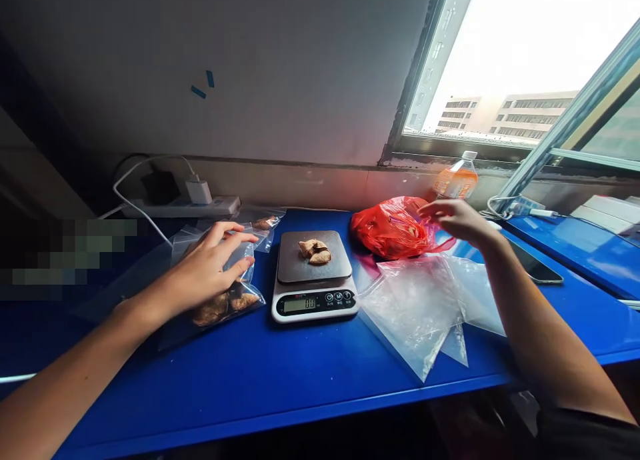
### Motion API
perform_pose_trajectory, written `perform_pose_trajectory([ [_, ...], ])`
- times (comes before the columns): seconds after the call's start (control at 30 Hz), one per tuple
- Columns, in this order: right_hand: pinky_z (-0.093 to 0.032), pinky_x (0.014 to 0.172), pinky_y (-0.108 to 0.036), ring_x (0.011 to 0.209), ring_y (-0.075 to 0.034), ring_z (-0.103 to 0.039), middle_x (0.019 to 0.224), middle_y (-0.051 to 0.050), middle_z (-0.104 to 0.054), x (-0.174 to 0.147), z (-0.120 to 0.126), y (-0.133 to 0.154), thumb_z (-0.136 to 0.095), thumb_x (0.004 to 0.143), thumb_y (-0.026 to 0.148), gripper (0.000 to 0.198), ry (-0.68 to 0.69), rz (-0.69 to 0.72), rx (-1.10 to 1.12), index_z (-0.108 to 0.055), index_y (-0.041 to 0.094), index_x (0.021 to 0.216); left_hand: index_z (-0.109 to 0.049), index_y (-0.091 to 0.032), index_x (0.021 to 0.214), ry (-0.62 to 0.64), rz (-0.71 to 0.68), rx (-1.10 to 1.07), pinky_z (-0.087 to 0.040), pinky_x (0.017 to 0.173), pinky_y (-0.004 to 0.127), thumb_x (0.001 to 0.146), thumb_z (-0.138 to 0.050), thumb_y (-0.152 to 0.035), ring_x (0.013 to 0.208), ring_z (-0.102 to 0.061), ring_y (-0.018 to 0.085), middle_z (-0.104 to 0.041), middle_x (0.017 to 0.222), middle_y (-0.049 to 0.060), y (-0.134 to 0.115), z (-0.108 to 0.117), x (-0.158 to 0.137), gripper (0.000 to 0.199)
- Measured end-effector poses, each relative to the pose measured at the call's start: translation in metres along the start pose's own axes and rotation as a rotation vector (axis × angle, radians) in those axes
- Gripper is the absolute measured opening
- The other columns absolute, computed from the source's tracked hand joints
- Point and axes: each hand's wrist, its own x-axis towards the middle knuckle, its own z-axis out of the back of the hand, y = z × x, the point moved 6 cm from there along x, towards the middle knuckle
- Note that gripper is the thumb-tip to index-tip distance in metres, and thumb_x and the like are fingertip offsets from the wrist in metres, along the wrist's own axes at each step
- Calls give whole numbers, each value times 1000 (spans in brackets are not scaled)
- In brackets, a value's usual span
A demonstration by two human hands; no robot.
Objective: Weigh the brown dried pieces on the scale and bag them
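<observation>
The red bag (387,230) lies just left of the nearer right hand (459,219), whose grip I cannot tell; the left hand (211,263) splays over filled bags (227,305).

At the centre of the frame, the scale (314,277) has a satiny, metallic-looking grey plate and a smooth white plastic body. The tan pieces (320,257) look rough and matt. Right of centre, the red bag (387,230) is thin, crinkled, glossy plastic; below it, the flat bags (405,307) are clear, shiny plastic film. The blue tabletop (300,380) is smooth with a soft sheen; the grey wall (280,67), upper left, looks matt.
</observation>
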Motion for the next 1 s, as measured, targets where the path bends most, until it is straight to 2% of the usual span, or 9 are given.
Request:
perform_pose_trajectory([
  [0.17, -45, 57, -23, 63, -13, -59, 69, 1, -69, 4, -42, -14, -59, 61, 11, 18, 277, 61, -136, -71, 20, 71, -61, -21, 120, -10, -16, 3, -40, 110, 53, 83, -40, -55, 124, -52, 33, -43, 136, 12, -1, 0, 0, 55],
  [0.33, -43, 56, -25, 62, -14, -57, 67, 0, -67, 8, -37, -20, -65, 65, 22, 4, 205, 70, -183, -64, 20, 62, -61, -21, 121, 23, 4, 10, -39, 110, 53, 85, -39, -56, 123, -53, 33, -42, 138, 13, -2, 2, -2, 55],
  [0.47, -48, 61, -28, 69, -16, -62, 79, -5, -71, 6, -3, -16, -65, 75, 38, 21, -129, 49, -79, -70, 19, 83, -61, -22, 120, 24, 0, 4, -40, 109, 51, 85, -40, -57, 123, -52, 33, -42, 139, 12, -2, 2, -2, 54],
  [0.53, -50, 63, -29, 69, -16, -64, 81, -7, -71, -5, 16, 0, -64, 79, 44, 28, -407, 53, 75, -69, 18, 88, -61, -21, 120, 30, -6, 4, -40, 109, 52, 85, -41, -55, 124, -52, 34, -42, 139, 13, -2, 1, -2, 53],
  [0.6, -52, 65, -30, 72, -16, -66, 86, -8, -72, -17, 16, 28, -64, 82, 47, 31, -520, 116, 197, -69, 18, 93, -61, -19, 120, 41, -4, 2, -38, 110, 52, 85, -41, -53, 125, -50, 34, -41, 139, 13, -3, 1, -2, 52],
  [0.73, -52, 69, -29, 79, -17, -68, 91, -7, -75, -36, -49, 101, -65, 83, 34, 17, -171, 440, 128, -70, 19, 91, -60, -21, 122, 65, 21, -15, -39, 109, 51, 87, -43, -53, 123, -52, 32, -40, 141, 11, -4, 1, -3, 50],
  [0.83, -52, 74, -29, 78, -15, -69, 90, -6, -76, -46, -107, 125, -59, 87, 25, 11, 51, 516, 133, -68, 18, 88, -60, -21, 123, 72, 32, -9, -38, 110, 50, 87, -42, -55, 123, -51, 32, -39, 141, 11, -4, 1, -3, 52],
  [0.93, -52, 82, -32, 88, -18, -68, 96, -8, -75, -45, -132, 131, -57, 88, 21, 13, 43, 501, 69, -67, 17, 94, -60, -20, 123, 65, 14, 9, -37, 112, 50, 86, -41, -54, 125, -50, 33, -40, 140, 12, -2, 1, -2, 53],
  [1.0, -50, 89, -36, 98, -20, -66, 104, -9, -73, -44, -125, 134, -58, 86, 19, 17, -22, 533, 7, -67, 18, 101, -60, -20, 121, 55, 1, 14, -37, 112, 52, 85, -42, -54, 126, -49, 33, -41, 139, 12, -1, 0, -1, 52],
])
